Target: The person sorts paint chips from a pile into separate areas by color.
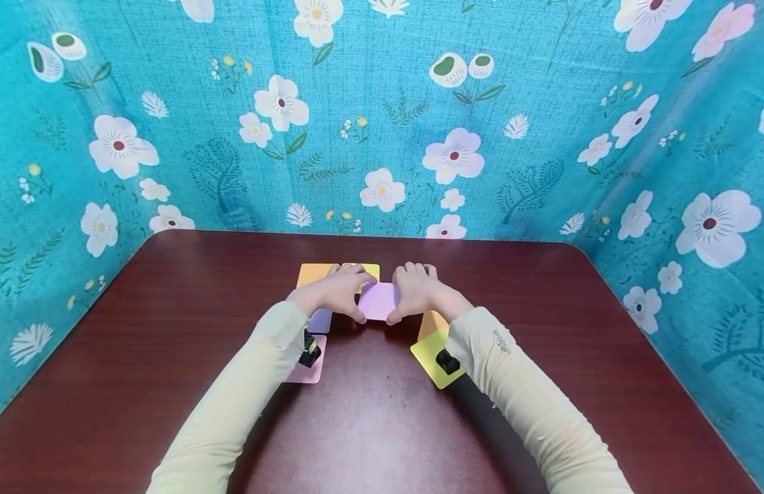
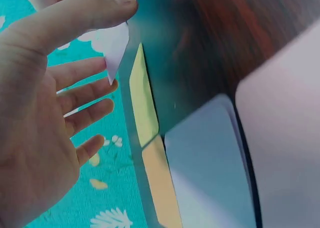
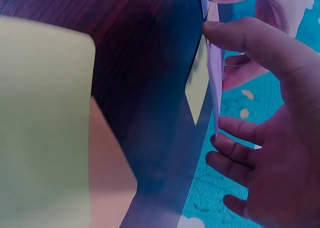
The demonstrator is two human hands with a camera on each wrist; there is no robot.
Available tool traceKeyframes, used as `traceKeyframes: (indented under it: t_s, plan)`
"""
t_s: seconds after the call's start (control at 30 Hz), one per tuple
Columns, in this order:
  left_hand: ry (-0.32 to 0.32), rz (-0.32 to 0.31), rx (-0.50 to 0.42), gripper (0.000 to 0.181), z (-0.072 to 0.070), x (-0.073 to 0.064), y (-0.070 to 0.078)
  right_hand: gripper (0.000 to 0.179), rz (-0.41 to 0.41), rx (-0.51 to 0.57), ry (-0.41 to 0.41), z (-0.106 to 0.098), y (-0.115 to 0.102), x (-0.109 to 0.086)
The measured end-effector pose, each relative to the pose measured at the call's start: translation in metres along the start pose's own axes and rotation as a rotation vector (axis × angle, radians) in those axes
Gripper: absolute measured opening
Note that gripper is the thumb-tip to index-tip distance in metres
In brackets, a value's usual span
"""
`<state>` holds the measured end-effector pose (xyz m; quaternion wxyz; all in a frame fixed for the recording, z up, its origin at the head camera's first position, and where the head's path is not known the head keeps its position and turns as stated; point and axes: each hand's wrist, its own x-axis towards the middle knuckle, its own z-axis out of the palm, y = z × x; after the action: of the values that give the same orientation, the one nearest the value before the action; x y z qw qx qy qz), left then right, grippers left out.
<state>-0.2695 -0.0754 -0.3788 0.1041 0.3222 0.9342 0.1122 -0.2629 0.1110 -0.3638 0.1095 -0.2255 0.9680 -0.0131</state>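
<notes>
Both hands hold a light purple card (image 1: pixel 378 302) between them, above the far middle of the dark table. My left hand (image 1: pixel 339 291) pinches its left side between thumb and fingers, and my right hand (image 1: pixel 415 291) pinches the right side. Seen nearly edge-on in the right wrist view, the purple card (image 3: pixel 215 82) is a thin strip. Beneath and behind the left hand lie an orange card (image 1: pixel 313 274) and a yellow card (image 1: pixel 372 269). A blue-violet card (image 1: pixel 321 322) and a pink card (image 1: pixel 306 372) lie under the left wrist.
Under the right wrist, a yellow card (image 1: pixel 428 351) overlaps an orange card (image 1: pixel 431 324). The reddish-brown table (image 1: pixel 382 432) has rounded far corners. A turquoise floral cloth (image 1: pixel 357 137) hangs behind it and along the sides.
</notes>
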Motion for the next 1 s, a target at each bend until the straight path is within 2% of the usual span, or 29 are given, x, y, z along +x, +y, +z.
traceKeyframes:
  t_s: [0.2,0.47,0.6,1.0]
  plan:
    - [0.02,-0.016,-0.006,0.072,-0.004,-0.015,-0.011,0.071,-0.053,0.058,0.045,0.002,-0.011,0.002]
    - [0.04,-0.059,-0.037,0.073,-0.005,-0.031,-0.025,0.073,-0.118,0.092,0.026,0.002,-0.023,0.004]
    - [0.036,-0.085,-0.07,0.074,-0.004,-0.04,-0.033,0.069,-0.145,0.118,0.05,0.004,-0.031,0.006]
    - [0.084,-0.164,-0.123,0.076,0.001,-0.065,-0.052,0.056,-0.182,0.141,0.115,0.016,-0.053,0.017]
